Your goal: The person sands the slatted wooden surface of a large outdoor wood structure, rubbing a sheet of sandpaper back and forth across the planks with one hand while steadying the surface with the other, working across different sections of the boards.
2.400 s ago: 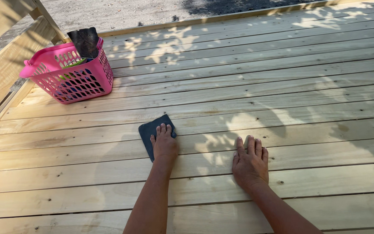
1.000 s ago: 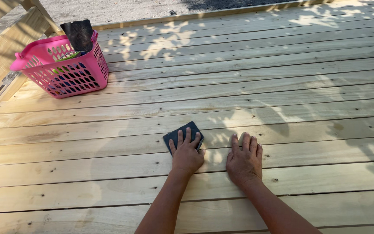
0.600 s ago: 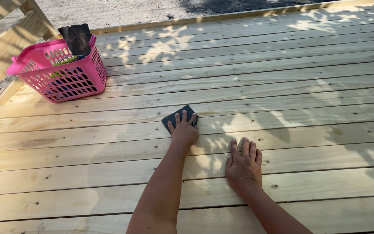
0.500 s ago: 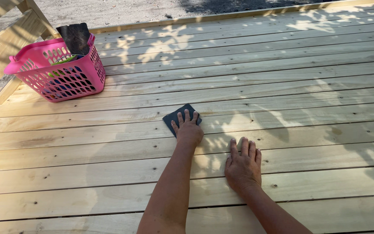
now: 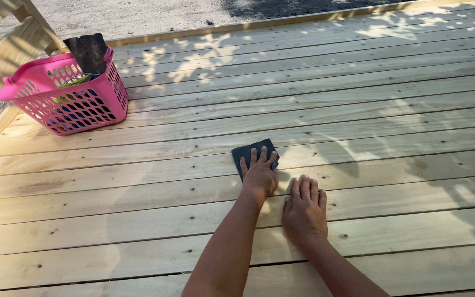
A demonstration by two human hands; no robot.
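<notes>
My left hand (image 5: 259,177) presses down on a dark blue-grey sanding pad (image 5: 251,151), fingers spread over its near half. The pad lies flat on a pale wooden deck board (image 5: 391,137). My right hand (image 5: 304,212) rests palm-down on the boards just right of and behind the left hand, holding nothing. The two hands are close together but do not touch. Both forearms reach in from the bottom edge.
A pink plastic basket (image 5: 83,107) stands on the deck at the far left, with a dark sheet (image 5: 88,52) sticking out of it. A wooden rail (image 5: 1,60) runs along the left side. Gravel ground (image 5: 166,14) lies beyond the deck's far edge.
My left hand slid the pad to the right across the boards, pushed it away, then drew it slightly back toward me. My right hand stayed planted.
</notes>
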